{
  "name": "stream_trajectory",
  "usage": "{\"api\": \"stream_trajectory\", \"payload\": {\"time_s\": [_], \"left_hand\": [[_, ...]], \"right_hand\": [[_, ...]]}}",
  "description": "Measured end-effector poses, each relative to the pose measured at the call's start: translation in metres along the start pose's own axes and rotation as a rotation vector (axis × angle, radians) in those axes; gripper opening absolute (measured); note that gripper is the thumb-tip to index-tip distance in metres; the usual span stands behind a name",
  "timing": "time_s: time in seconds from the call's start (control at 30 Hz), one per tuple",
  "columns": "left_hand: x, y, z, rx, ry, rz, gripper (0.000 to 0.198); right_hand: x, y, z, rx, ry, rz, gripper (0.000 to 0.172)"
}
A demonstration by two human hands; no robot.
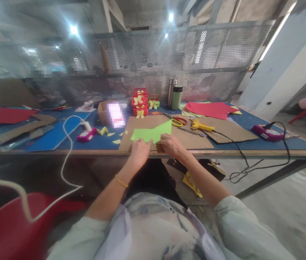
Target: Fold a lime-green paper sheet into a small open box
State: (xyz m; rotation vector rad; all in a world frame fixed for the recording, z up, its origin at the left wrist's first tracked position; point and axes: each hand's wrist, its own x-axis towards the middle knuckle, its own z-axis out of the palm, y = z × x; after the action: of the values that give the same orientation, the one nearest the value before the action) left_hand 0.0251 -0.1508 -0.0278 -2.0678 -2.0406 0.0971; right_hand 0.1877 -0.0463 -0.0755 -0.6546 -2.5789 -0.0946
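A sheet of light green paper lies over a cardboard sheet at the table's near edge, its right part lifted at an angle. My left hand presses its curled fingers on the paper's near edge. Close beside it, my right hand has its fingers bent together on the same edge, right of centre. Both hands hold the paper there; the fingertips are partly hidden. Just beyond the paper are scissors with red and yellow handles and a yellow glue gun.
Small red boxes with yellow bows stand stacked at the back, near a green bottle. Red paper lies at the back right. Purple power sockets with cables sit on both sides. A red chair is at lower left.
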Motion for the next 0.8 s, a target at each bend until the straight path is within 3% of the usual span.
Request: {"api": "stream_trajectory", "payload": {"time_s": [0.27, 0.6, 0.8], "left_hand": [[-0.008, -0.02, 0.002, 0.014, -0.023, 0.036, 0.052], [-0.014, -0.01, 0.007, 0.014, 0.026, 0.018, 0.053], [-0.016, -0.013, 0.026, 0.022, 0.138, 0.005, 0.049]], "right_hand": [[-0.009, 0.007, 0.008, 0.071, 0.092, -0.003, 0.038], [-0.011, 0.006, 0.008, 0.066, 0.098, 0.009, 0.039], [-0.011, 0.006, 0.008, 0.1, 0.099, 0.022, 0.04]]}}
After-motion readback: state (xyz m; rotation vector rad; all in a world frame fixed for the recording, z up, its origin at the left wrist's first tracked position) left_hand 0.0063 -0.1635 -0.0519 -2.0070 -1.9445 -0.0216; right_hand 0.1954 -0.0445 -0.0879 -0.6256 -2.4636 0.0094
